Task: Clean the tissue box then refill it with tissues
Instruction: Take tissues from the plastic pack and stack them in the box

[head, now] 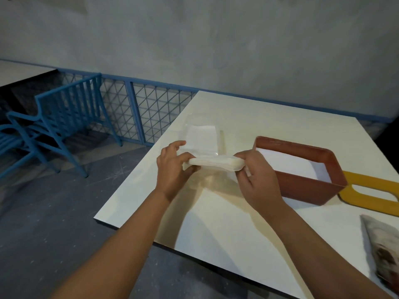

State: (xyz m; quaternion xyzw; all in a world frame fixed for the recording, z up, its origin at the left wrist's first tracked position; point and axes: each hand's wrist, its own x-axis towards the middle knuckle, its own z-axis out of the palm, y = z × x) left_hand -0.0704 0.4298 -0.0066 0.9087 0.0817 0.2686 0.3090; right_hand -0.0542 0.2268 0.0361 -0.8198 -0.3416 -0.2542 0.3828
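**Two grips, one stack: the refill is under way**

Head view. Both hands are out over the desk (216, 223). The left grip (172, 167) pinches one end of a stack of white tissues (216, 164), thumb on top and fingers curled beneath. The right grip (257, 175) pinches the other end the same way, so the stack sags a little between them and seems lifted off the desk. Beyond the left grip lies a clear wrapper (201, 137) with something white showing in it.

Just right of the right grip stands the red-brown tissue box (306, 186), open at the top. Its floor shows white; I cannot tell whether that is tissues laid in or a liner. The slotted yellow lid (371, 202) lies flat on the far side of the box from the grips. A soiled cloth (384, 251) lies right of the right grip, nearer the person.

Cleaning looks done, and filling is the step in hand. The next move calls for carrying the stack rightward, levelling it and lowering it square between the walls. The lid would follow.
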